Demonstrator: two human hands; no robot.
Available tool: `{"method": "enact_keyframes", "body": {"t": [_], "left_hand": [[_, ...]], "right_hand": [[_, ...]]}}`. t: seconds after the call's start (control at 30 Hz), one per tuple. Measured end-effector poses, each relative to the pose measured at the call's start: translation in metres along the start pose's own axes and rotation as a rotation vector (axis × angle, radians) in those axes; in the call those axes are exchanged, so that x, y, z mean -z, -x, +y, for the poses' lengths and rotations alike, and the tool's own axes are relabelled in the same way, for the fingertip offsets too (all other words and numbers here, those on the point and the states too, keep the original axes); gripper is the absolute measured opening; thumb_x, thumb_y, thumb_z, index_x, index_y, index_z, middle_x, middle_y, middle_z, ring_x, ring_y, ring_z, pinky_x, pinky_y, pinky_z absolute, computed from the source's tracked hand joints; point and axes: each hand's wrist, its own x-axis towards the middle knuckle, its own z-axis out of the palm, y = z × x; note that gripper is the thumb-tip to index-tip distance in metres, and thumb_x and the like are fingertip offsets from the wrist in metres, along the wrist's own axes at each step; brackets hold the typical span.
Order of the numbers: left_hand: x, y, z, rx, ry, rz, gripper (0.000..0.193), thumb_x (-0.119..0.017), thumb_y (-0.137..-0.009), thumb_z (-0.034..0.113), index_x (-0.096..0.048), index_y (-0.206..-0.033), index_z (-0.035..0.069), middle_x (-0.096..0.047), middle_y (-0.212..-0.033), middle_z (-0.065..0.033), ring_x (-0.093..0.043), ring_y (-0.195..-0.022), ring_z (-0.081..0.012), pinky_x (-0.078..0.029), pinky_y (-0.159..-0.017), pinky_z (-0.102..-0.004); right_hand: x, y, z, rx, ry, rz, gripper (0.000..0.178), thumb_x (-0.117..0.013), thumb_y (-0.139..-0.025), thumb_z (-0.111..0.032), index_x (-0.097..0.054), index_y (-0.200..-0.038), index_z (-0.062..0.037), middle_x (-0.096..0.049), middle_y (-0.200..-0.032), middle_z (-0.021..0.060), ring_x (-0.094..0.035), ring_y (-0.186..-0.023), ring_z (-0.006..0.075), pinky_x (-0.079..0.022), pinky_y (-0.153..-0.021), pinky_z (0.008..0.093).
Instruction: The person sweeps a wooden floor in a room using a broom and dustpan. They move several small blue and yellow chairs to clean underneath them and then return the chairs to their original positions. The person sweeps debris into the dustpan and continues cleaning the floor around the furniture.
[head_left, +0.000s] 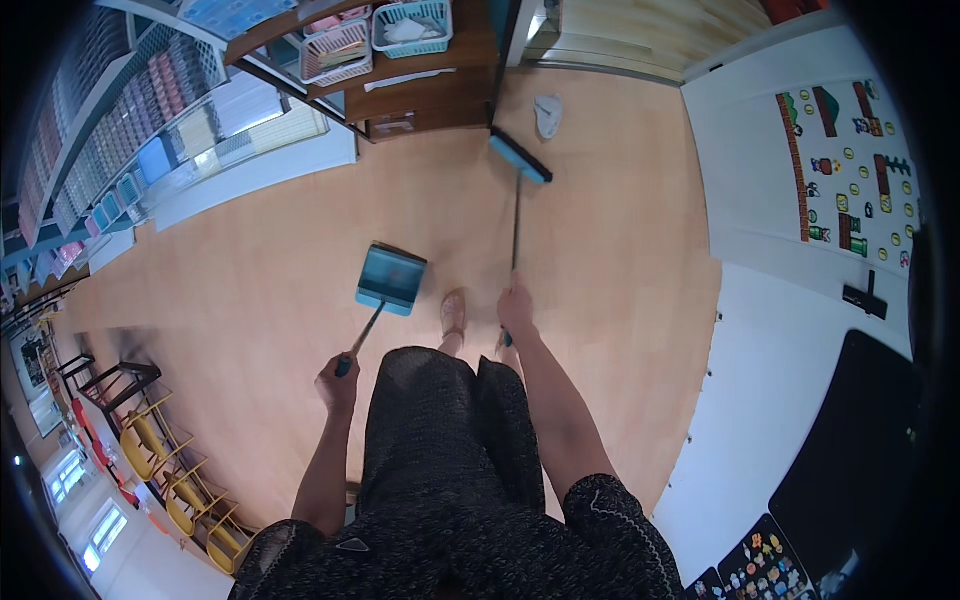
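Note:
My left hand point(338, 380) is closed around the handle of a long-handled teal dustpan point(391, 279), whose pan hangs low over or on the floor ahead and to the left; I cannot tell whether it touches. My right hand point(516, 308) grips the thin dark shaft of a broom point(517, 158). The broom's head, teal with dark bristles, is farther out ahead, tilted near the corner of a brown shelf. Just beyond the broom head a pale slipper-like object point(547, 116) lies on the floor.
Wood-toned floor point(600, 230) spreads around my feet. A brown shelf point(430, 100) with plastic baskets point(412, 28) stands ahead, racks of packaged goods point(150, 110) at left. Yellow chairs point(145, 445) line the lower left. A white wall point(750, 200) with stickers runs along the right.

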Motion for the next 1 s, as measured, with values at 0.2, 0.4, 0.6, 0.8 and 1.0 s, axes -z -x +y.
{"method": "enact_keyframes", "body": {"t": [0.2, 0.4, 0.6, 0.8, 1.0], "left_hand": [[0.02, 0.005, -0.024, 0.069, -0.007, 0.009, 0.016, -0.071, -0.077, 0.02, -0.071, -0.084, 0.006, -0.064, -0.064, -0.0098, -0.061, -0.058, -0.0153, -0.048, -0.056, -0.0294], [0.025, 0.007, -0.057, 0.189, -0.171, -0.2, 0.027, -0.066, -0.081, 0.029, -0.065, -0.103, 0.013, -0.067, -0.076, -0.0135, -0.066, -0.074, -0.0301, -0.051, -0.064, -0.0416], [0.021, 0.01, -0.065, 0.215, -0.235, -0.219, 0.023, -0.064, -0.083, 0.031, -0.063, -0.101, 0.016, -0.067, -0.077, -0.0134, -0.065, -0.073, -0.0332, -0.052, -0.063, -0.0448], [0.017, 0.004, -0.067, 0.208, -0.243, -0.2, 0.019, -0.062, -0.084, 0.03, -0.062, -0.096, 0.016, -0.066, -0.074, -0.0132, -0.064, -0.07, -0.0346, -0.051, -0.06, -0.0463], [0.016, 0.005, -0.062, 0.192, -0.239, -0.187, 0.016, -0.062, -0.084, 0.029, -0.062, -0.093, 0.016, -0.066, -0.072, -0.0128, -0.064, -0.067, -0.0346, -0.05, -0.057, -0.0468]], "right_hand": [[-0.003, 0.043, -0.015, 0.081, 0.13, -0.218, 0.053, -0.046, -0.089, -0.016, -0.034, -0.14, -0.0097, -0.061, -0.103, 0.0246, -0.06, -0.095, 0.0368, -0.047, -0.085, 0.0449], [-0.017, 0.039, -0.065, -0.033, 0.233, -0.214, 0.057, -0.049, -0.088, -0.016, -0.03, -0.141, -0.0061, -0.061, -0.102, 0.0264, -0.059, -0.098, 0.0373, -0.047, -0.086, 0.044], [-0.086, 0.015, -0.13, 0.012, 0.169, -0.197, 0.058, -0.047, -0.089, -0.014, -0.027, -0.142, -0.0031, -0.064, -0.092, 0.0242, -0.064, -0.081, 0.0359, -0.052, -0.072, 0.0446], [-0.125, 0.018, -0.153, 0.024, 0.205, -0.365, 0.058, -0.044, -0.089, -0.013, -0.025, -0.143, -0.0054, -0.064, -0.092, 0.0244, -0.066, -0.076, 0.0332, -0.055, -0.067, 0.0417], [-0.113, 0.016, -0.143, 0.118, 0.351, -0.361, 0.058, -0.042, -0.091, -0.016, -0.024, -0.145, -0.0105, -0.064, -0.094, 0.0242, -0.066, -0.076, 0.0323, -0.055, -0.069, 0.0402]]}}
